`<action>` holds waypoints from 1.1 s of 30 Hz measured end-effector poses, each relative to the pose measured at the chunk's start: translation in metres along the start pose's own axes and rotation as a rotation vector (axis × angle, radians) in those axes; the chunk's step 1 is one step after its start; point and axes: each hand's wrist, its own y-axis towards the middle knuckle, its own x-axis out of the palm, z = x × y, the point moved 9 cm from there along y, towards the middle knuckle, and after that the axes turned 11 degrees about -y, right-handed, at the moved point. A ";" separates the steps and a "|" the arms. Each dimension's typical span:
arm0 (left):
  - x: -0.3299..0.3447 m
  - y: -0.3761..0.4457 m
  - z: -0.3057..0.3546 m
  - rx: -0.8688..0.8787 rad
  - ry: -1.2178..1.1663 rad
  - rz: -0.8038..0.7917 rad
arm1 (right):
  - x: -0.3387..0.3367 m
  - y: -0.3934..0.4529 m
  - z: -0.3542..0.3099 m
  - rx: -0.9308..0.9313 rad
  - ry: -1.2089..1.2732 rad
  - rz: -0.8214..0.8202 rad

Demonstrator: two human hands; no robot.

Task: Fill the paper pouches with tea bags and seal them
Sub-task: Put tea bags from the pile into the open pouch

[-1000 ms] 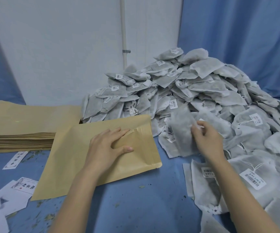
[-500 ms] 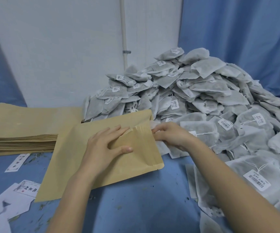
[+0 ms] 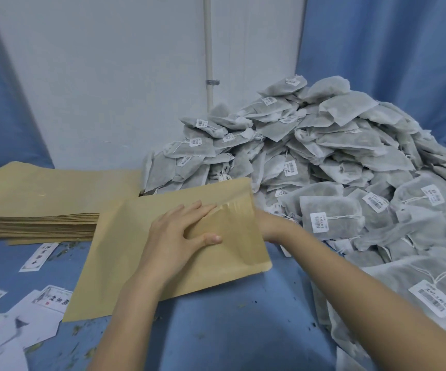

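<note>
The paper pouch lies flat on the blue worktop, its open mouth turned toward the big heap of tea bags just beyond that end. That placing makes sense: each bag has only a short way to travel from heap to mouth.

The left hand rests on top of the pouch near the mouth, fingers stretched out and relaxed, thumb laid along the paper. It seems to be pinning the pouch down and lifting the upper flap a little so the mouth gapes.

The right hand has gone into the pouch at its mouth end; only the wrist and forearm show, coming in from the heap side. The hand itself is hidden by the paper, so I cannot tell whether its fingers are clenched on a tea bag or let go. My guess is that a bag is being pushed in here, with sealing not yet begun.

On the far side of the pouch from the heap sits a stack of unused pouches. Loose printed labels lie scattered near the pouch's closed end.
</note>
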 end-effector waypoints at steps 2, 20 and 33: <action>-0.001 0.000 -0.004 -0.020 0.034 0.009 | -0.029 -0.009 0.016 -0.039 -0.049 0.270; -0.002 0.001 -0.010 -0.032 0.050 0.042 | -0.064 -0.064 0.091 0.160 0.574 0.548; 0.012 0.000 0.011 0.026 -0.099 -0.015 | 0.024 0.012 0.019 0.197 0.335 0.135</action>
